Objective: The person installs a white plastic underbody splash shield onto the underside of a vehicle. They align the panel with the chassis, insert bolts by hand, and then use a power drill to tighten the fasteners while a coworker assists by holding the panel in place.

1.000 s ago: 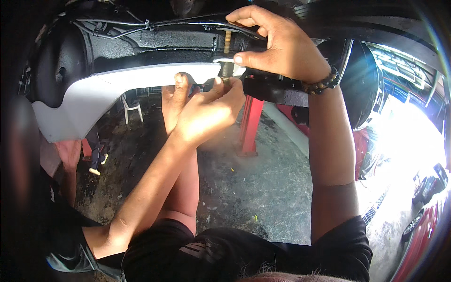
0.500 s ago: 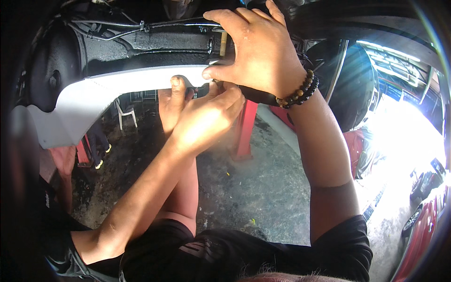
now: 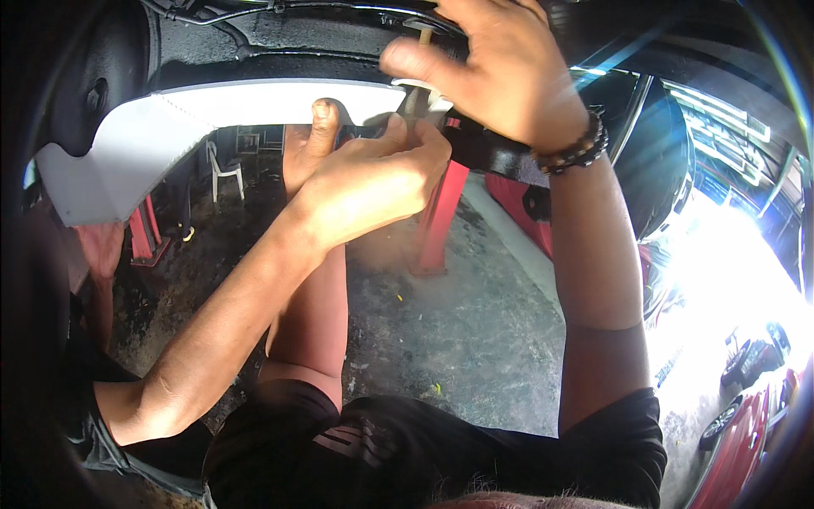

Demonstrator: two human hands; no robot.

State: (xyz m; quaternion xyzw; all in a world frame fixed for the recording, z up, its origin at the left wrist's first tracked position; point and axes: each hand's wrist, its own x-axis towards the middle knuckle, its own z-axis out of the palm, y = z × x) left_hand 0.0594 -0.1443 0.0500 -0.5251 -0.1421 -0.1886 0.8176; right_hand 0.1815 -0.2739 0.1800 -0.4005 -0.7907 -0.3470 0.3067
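A long white panel [image 3: 288, 100] runs beneath a black vehicle underbody [image 3: 297, 64]. My left hand [image 3: 307, 153] grips its lower edge from below, thumb upright against it. At the panel's right end, a threaded bolt [image 3: 413, 102] stands upright. My right hand [image 3: 500, 72], with beaded bracelets [image 3: 585, 148] at the wrist, is beside the bolt, fingers and thumb spread, holding nothing; its fingertips run out of view at the top. A co-worker's hand [image 3: 381, 178] reaches across from the left and pinches near the bolt's lower end; what its fingers hold is hidden.
At the left, another of the co-worker's arms [image 3: 100, 280] rises to the panel's wide end. Red posts [image 3: 437, 220] stand on the stained concrete floor [image 3: 475, 314]. Farther off are a white chair [image 3: 225, 174] and a red car [image 3: 746, 441] in bright light.
In the view, the panel sits higher and more of the bolt shows. My right hand's thumb has lifted off the panel's end and moved up and right. My left hand keeps its grip.
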